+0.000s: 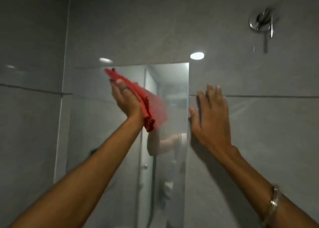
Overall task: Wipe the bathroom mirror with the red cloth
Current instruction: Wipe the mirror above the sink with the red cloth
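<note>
The bathroom mirror (96, 141) hangs on the grey tiled wall and fills the middle of the view; its glass looks hazy. My left hand (125, 99) presses the red cloth (146, 107) flat against the upper part of the mirror, with the cloth bunched under the palm and spread toward the right. My right hand (209, 117) rests flat with fingers apart on the wall tile, just past the mirror's right edge, holding nothing. The mirror reflects my arm and a glass shower door.
A chrome wall fitting (262, 23) sticks out of the tile at the upper right. Grey tiled walls (259, 141) surround the mirror on both sides, with a wall corner at the left. Two ceiling lights glare on the tile above the mirror.
</note>
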Motion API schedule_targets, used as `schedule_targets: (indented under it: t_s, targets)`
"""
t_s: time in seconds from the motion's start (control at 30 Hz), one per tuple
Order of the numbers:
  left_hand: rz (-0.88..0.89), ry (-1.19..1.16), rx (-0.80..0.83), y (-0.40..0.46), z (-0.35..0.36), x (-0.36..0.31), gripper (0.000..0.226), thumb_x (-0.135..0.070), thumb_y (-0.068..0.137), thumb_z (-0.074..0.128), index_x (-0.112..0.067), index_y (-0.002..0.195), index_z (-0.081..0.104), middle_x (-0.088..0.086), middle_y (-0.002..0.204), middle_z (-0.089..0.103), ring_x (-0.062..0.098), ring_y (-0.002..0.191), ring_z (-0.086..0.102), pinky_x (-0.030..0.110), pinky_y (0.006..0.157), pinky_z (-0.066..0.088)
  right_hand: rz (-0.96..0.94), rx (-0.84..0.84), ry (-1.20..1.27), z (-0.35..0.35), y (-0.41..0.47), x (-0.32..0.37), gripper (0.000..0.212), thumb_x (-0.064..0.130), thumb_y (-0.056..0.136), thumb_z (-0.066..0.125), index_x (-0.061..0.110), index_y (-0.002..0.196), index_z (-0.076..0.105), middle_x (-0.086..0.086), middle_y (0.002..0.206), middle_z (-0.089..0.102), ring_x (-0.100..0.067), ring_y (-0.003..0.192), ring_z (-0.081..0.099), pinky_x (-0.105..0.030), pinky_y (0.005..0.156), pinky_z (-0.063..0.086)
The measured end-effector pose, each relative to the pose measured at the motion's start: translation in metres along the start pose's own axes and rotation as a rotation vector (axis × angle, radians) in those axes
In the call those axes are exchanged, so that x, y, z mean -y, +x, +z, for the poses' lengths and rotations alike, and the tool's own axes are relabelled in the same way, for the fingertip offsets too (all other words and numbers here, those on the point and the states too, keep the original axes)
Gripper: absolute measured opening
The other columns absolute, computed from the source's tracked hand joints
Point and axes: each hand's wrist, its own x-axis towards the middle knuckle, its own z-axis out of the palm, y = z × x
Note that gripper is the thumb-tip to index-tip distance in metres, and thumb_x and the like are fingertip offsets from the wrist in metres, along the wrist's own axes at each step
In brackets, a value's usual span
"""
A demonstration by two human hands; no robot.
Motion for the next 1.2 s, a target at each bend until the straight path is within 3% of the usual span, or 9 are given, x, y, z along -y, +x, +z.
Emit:
schedule_targets:
  t_s: [0.07,0.1,0.17,0.4,0.47,0.6,0.77,0.93,1.2]
  targets:
    - [0.183,0.445,0.203,0.020,0.022,-0.008,0.064,-0.053,0.108,0.027,-0.022,0.165,0.025,0.011,0.172,0.027,0.031,0.158,0.028,0.051,0.131,0.022,-0.002,-0.054,-0.090,0.001,0.017,-0.019,0.067,0.050,0.105,0.026,0.020,0.165,0.022,-0.007,0.175,0.003,-0.028,0.163,-0.002,-0.054,0.132,0.010]
    - [0.281,0.605,0.257,0.031,0.031,-0.005,0.066,-0.049,0.110,0.021,-0.017,0.167,0.012,0.009,0.176,0.012,0.029,0.163,0.009,0.048,0.134,0.006,-0.003,-0.064,-0.140,0.005,0.022,-0.029,0.068,0.051,0.105,0.022,0.021,0.166,0.014,-0.006,0.175,-0.003,-0.027,0.163,-0.007,-0.054,0.132,0.008]
    - [0.457,0.771,0.349,0.048,0.050,-0.007,0.069,-0.048,0.110,0.014,-0.012,0.167,0.000,0.008,0.176,-0.002,0.027,0.163,-0.007,0.043,0.133,-0.008,-0.019,-0.085,-0.256,0.015,0.024,-0.044,0.070,0.054,0.106,0.016,0.022,0.167,0.004,-0.006,0.175,-0.009,-0.025,0.163,-0.011,-0.054,0.132,0.007]
    - [1.171,0.900,0.750,0.068,0.061,-0.015,0.072,-0.053,0.107,0.006,-0.012,0.166,0.000,0.008,0.176,-0.002,0.024,0.164,-0.005,0.043,0.134,-0.003,-0.063,-0.180,-0.320,0.034,0.026,-0.056,0.070,0.056,0.107,0.016,0.025,0.167,0.000,-0.004,0.175,-0.008,-0.024,0.163,-0.010,-0.053,0.132,0.006]
    - [1.281,0.922,0.799,0.063,0.058,-0.013,0.070,-0.052,0.109,0.010,-0.013,0.167,0.003,0.007,0.177,0.001,0.023,0.164,-0.003,0.042,0.134,-0.001,-0.062,-0.184,-0.301,0.034,0.025,-0.055,0.069,0.056,0.107,0.016,0.025,0.167,0.000,-0.003,0.175,-0.008,-0.022,0.163,-0.011,-0.051,0.133,0.003]
    - [1.423,0.903,0.892,0.052,0.046,-0.006,0.069,-0.053,0.109,0.012,-0.016,0.167,0.002,0.006,0.177,0.001,0.023,0.164,-0.003,0.041,0.133,-0.004,-0.062,-0.223,-0.207,0.030,0.022,-0.052,0.069,0.051,0.106,0.020,0.023,0.167,0.004,-0.004,0.175,-0.003,-0.022,0.163,-0.008,-0.045,0.134,0.002]
    - [1.585,0.813,1.152,-0.004,0.005,0.027,0.064,-0.054,0.111,0.018,-0.024,0.167,0.009,0.002,0.176,0.006,0.020,0.164,-0.004,0.044,0.133,-0.005,-0.073,-0.290,0.002,0.024,0.015,-0.051,0.066,0.040,0.106,0.030,0.016,0.165,0.016,-0.005,0.175,0.009,-0.024,0.164,0.001,-0.047,0.133,0.017]
    - [1.713,0.768,1.369,-0.046,-0.046,0.060,0.063,-0.051,0.111,0.029,-0.024,0.167,0.019,-0.001,0.175,0.016,0.017,0.164,0.004,0.042,0.134,-0.003,-0.111,-0.251,-0.055,0.023,-0.003,-0.048,0.065,0.038,0.104,0.033,0.012,0.163,0.021,-0.009,0.173,0.016,-0.021,0.163,0.000,-0.051,0.131,0.020]
    - [1.433,0.857,1.114,0.024,0.024,-0.003,0.073,-0.065,0.106,0.016,-0.025,0.167,0.009,0.002,0.175,0.013,0.017,0.163,-0.002,0.042,0.133,-0.001,-0.102,-0.204,-0.077,0.029,-0.004,-0.050,0.065,0.041,0.104,0.031,0.018,0.163,0.018,-0.003,0.174,0.014,-0.009,0.162,-0.007,-0.037,0.134,0.007]
